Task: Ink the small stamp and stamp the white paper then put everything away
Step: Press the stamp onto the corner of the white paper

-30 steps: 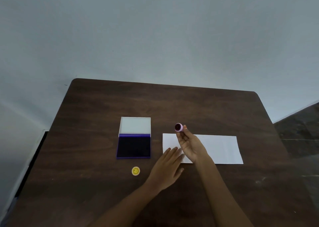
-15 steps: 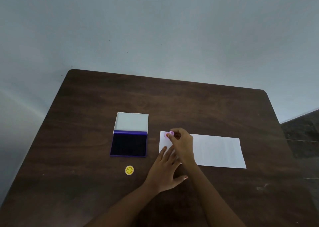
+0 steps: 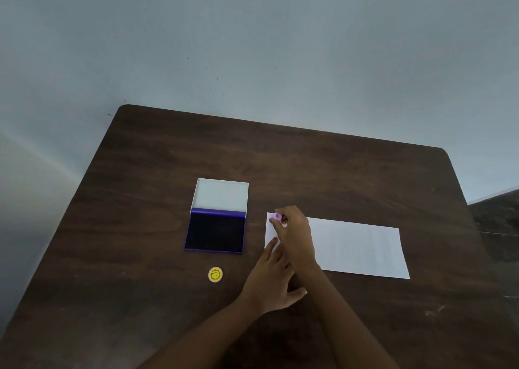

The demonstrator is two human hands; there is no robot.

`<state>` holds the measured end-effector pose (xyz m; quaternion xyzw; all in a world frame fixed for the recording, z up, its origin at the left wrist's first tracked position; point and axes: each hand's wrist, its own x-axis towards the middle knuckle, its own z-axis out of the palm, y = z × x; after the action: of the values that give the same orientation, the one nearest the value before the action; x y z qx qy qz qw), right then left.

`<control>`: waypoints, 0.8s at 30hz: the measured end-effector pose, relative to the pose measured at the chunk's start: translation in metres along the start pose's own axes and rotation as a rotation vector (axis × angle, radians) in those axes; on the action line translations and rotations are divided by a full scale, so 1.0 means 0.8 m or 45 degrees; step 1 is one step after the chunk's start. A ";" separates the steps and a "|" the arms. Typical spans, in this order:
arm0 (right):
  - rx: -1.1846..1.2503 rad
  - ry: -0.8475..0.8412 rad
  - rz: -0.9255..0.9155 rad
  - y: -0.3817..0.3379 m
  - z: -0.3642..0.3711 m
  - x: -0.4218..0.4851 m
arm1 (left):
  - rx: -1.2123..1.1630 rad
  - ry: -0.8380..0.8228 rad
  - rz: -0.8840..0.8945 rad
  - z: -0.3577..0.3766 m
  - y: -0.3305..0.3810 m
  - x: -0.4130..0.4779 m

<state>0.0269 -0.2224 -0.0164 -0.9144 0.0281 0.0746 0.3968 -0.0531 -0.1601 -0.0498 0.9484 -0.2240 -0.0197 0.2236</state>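
A person's right hand presses a small pink round plastic stamp face down onto the left end of a white rectangular sheet of paper on a dark brown wood-grain bench. A second ago that stamp was held up off the sheet with its dark inked face turned toward the camera; half a second ago it was coming down onto the paper, and now it appears seated there, fingertips pinched closed around it. That suggests the inking is done and the stamping itself is under way; whether a mark has taken cannot be told, since the stamp covers the spot.

The left hand lies flat just below and left of the right hand, fingers spread open and empty, their tips resting on the paper's near-left corner, as before, seemingly to hold it steady.

Counted on the bench: one stamp, one sheet of paper, one purple rectangular ink pad with its white lid hinged open, lying just left of the right hand, and one small yellow round cap bearing a smiling face, left of the left hand. The pad still needs closing and everything clearing away.
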 end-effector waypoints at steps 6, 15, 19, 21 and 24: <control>-0.085 -0.023 -0.018 -0.004 0.000 0.004 | -0.036 0.011 -0.028 0.000 0.002 0.000; -0.098 0.036 -0.070 -0.002 0.007 -0.002 | 0.011 0.128 -0.016 -0.005 0.003 0.000; -0.086 0.062 -0.103 0.000 0.008 -0.003 | 0.037 0.124 -0.002 -0.002 0.001 0.000; -0.085 0.074 -0.113 0.000 0.009 -0.003 | 0.027 0.120 0.003 0.001 0.001 0.000; -0.079 0.087 -0.115 0.001 0.009 -0.005 | 0.008 0.110 -0.005 0.002 0.001 -0.001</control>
<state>0.0219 -0.2175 -0.0212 -0.9286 -0.0018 0.0261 0.3702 -0.0539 -0.1609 -0.0512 0.9495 -0.2122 0.0216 0.2301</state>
